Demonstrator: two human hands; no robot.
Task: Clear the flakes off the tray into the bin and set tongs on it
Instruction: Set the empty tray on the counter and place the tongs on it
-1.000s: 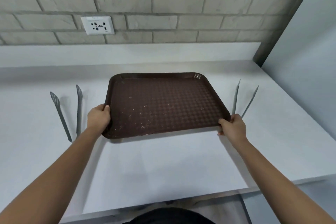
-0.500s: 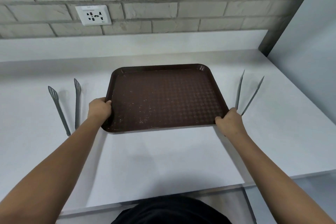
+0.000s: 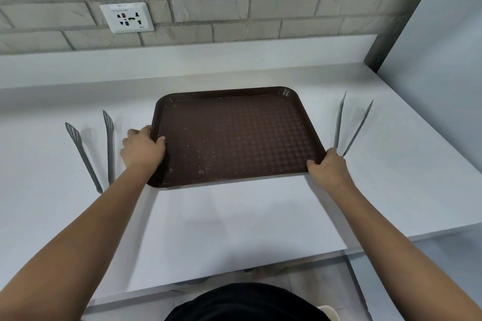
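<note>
Brown plastic, waffle-textured and rimmed: the tray [image 3: 234,135] sits on the white worktop [image 3: 234,221], and we have it by both sides. Our left hand [image 3: 142,150] grips the left rim, thumb hooked over the lip and fingers curled under; our right hand [image 3: 329,167] clamps the near right corner the same way. Pale flakes [image 3: 204,167] lie scattered across the near-left part of the tray floor.

We judge the tray stiff and light, a moulded sheet that should not flex when carried by opposite edges. The raised rim offers the sure hold, since the smooth plastic could slip from a flat palm. The flakes look loose and dry, so they would slide at any tilt; keeping the tray level until it is over the bin seems wise. No bin shows in view.

One pair of grey tongs [image 3: 91,154] lies just left of the tray, another [image 3: 350,125] just right, its near end hidden behind our right hand. Both look thin, rigid and springy, best taken mid-length.
</note>
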